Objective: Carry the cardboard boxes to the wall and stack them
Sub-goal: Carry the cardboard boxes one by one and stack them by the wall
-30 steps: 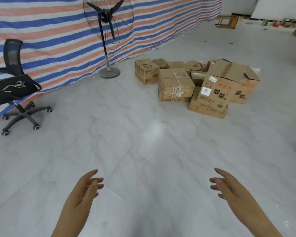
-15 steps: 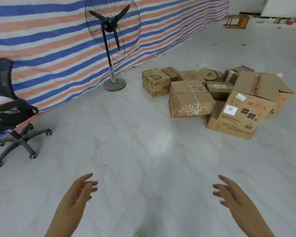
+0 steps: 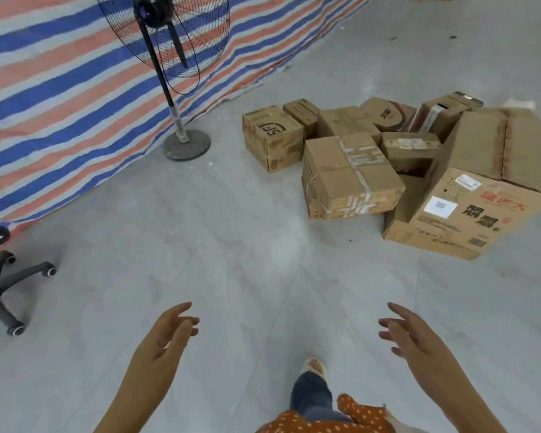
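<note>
Several cardboard boxes lie in a loose pile on the grey tiled floor ahead and to the right. Nearest is a taped box [image 3: 350, 176]. Left of it sits a smaller box with a black logo [image 3: 272, 137]. A large box with red print [image 3: 494, 182] leans on a flat box [image 3: 425, 235] at the right. My left hand [image 3: 166, 335] and my right hand [image 3: 409, 335] are held out low in front of me, fingers relaxed and empty, well short of the boxes.
A striped blue, orange and white tarp [image 3: 60, 82] covers the wall on the left. A black standing fan [image 3: 169, 73] stands before it on a round base [image 3: 186, 145]. An office chair base [image 3: 3, 285] is at the left edge. My foot [image 3: 313, 370] steps forward.
I have walked closer to the pile, so the boxes and fan look larger and lower in view. Both hands stay out in front, empty. My foot has come into view.
</note>
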